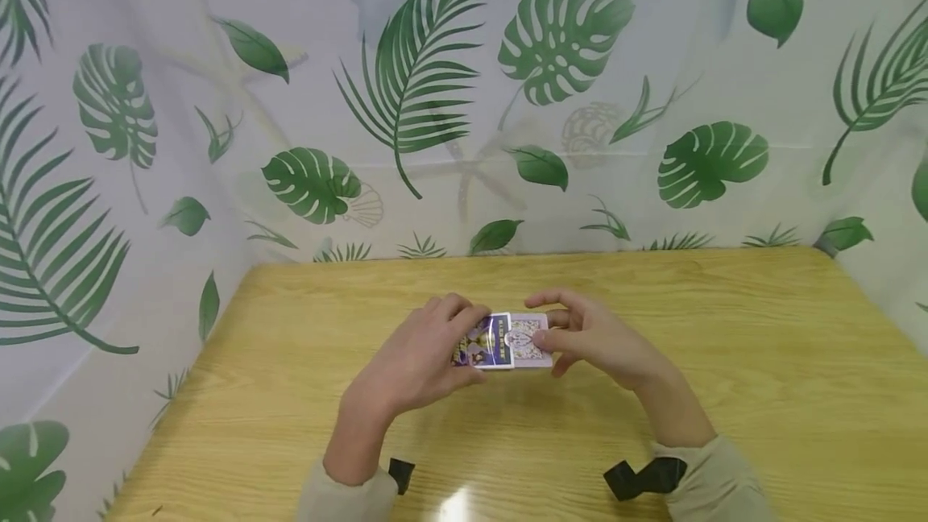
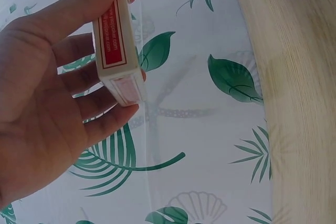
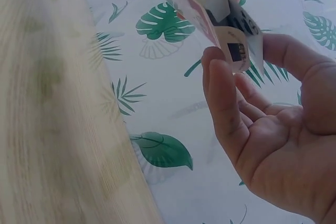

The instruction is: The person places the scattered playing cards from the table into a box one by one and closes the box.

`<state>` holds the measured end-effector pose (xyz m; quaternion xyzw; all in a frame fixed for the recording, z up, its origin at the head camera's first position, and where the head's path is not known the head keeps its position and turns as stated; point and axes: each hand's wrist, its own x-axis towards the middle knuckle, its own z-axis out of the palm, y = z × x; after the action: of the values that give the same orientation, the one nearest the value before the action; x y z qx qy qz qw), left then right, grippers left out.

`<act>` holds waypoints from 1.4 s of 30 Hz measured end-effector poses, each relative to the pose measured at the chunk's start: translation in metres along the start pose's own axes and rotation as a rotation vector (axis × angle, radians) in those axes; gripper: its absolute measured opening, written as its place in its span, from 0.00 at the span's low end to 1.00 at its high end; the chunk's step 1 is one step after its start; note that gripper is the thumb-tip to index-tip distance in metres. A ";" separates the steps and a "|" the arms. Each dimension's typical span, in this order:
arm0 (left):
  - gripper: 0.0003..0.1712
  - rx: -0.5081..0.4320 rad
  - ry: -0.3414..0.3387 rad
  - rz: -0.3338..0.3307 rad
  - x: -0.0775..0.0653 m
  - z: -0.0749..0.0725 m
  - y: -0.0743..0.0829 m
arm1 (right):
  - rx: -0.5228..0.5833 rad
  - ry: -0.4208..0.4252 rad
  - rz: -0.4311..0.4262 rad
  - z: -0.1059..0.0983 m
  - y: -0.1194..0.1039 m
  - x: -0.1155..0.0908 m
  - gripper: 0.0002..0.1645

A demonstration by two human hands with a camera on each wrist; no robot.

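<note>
My left hand (image 1: 416,353) grips a playing card box (image 1: 493,341) with a dark blue and yellow printed face, held above the table. Its thumb lies along the narrow red-and-white side in the left wrist view, the fingers behind. Out of the box's right end juts a pale playing card (image 1: 529,337) with an ornate back; how many are there I cannot tell. My right hand (image 1: 598,337) has its thumb on this ornate face, other fingers behind and beyond it. In the right wrist view, a curved beige tab (image 3: 234,48) shows at the open box end, near the fingertips.
Beneath the hands lies a wooden table (image 1: 732,345). A white cloth (image 1: 449,224) printed with green leaves hangs along its back and left side. Black straps (image 1: 645,478) sit at both wrists, by the sleeve cuffs.
</note>
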<state>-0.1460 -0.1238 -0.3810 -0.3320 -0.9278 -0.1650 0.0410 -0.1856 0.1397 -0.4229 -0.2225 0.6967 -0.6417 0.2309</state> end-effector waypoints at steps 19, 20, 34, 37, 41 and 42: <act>0.40 0.008 0.030 0.017 -0.001 0.000 -0.001 | 0.251 -0.020 0.018 0.014 0.006 0.007 0.37; 0.40 0.008 0.028 0.017 -0.001 0.001 -0.001 | 0.272 -0.031 0.013 0.016 0.007 0.008 0.37; 0.40 0.005 0.035 0.039 0.001 -0.002 0.003 | 0.315 -0.002 0.010 0.021 0.003 0.008 0.39; 0.40 0.006 0.028 0.038 0.001 -0.002 0.003 | 0.305 0.019 0.026 0.022 0.003 0.008 0.39; 0.39 0.009 0.022 0.043 0.001 -0.001 0.003 | 0.281 0.032 0.034 0.023 0.002 0.008 0.39; 0.39 0.007 0.021 0.043 0.001 -0.001 0.003 | 0.278 0.030 0.032 0.023 0.003 0.008 0.38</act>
<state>-0.1449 -0.1211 -0.3790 -0.3501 -0.9205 -0.1642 0.0555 -0.1783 0.1169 -0.4273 -0.1676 0.6080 -0.7315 0.2589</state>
